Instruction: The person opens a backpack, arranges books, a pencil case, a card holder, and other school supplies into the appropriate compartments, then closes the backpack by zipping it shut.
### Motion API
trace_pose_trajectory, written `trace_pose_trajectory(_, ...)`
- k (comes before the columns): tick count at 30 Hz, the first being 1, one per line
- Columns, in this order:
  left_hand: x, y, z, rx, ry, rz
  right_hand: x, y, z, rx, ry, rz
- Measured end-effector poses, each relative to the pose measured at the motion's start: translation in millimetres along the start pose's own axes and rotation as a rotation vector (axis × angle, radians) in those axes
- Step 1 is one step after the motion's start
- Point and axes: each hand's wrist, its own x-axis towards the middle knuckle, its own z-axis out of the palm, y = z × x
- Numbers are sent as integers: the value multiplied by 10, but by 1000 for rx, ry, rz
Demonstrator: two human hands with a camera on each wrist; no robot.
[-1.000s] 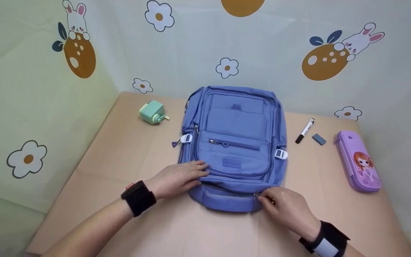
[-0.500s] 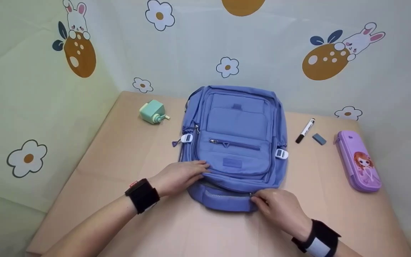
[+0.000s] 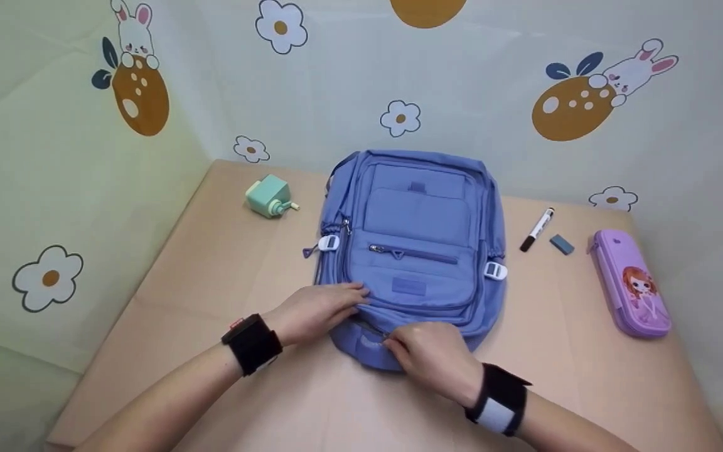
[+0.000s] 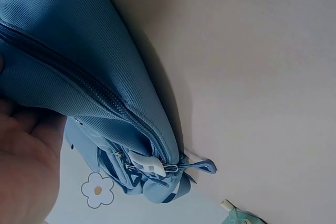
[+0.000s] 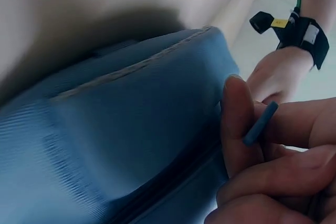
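A blue backpack (image 3: 415, 251) is lying flat in the middle of the desk (image 3: 223, 276). The right hand (image 3: 427, 355) is resting at the bag's near edge, its fingers (image 5: 239, 124) pinching a blue zipper pull (image 5: 260, 124). The left hand (image 3: 314, 311) is pressing down on the bag's near left corner, its fingers lying nearly straight on the fabric.

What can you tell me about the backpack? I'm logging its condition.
The backpack is blue ribbed fabric, lying flat, front up, mid-table. It has stacked front pockets, a closed zip across the front, white side buckles and a padded near end. The left hand rests on its near left corner; the right hand pinches a blue zip pull at the near edge.
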Motion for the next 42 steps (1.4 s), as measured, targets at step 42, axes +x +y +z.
trace_pose_trajectory(42, -45, 174, 95, 55, 284, 36, -506, 1032, 31, 132, 341, -134)
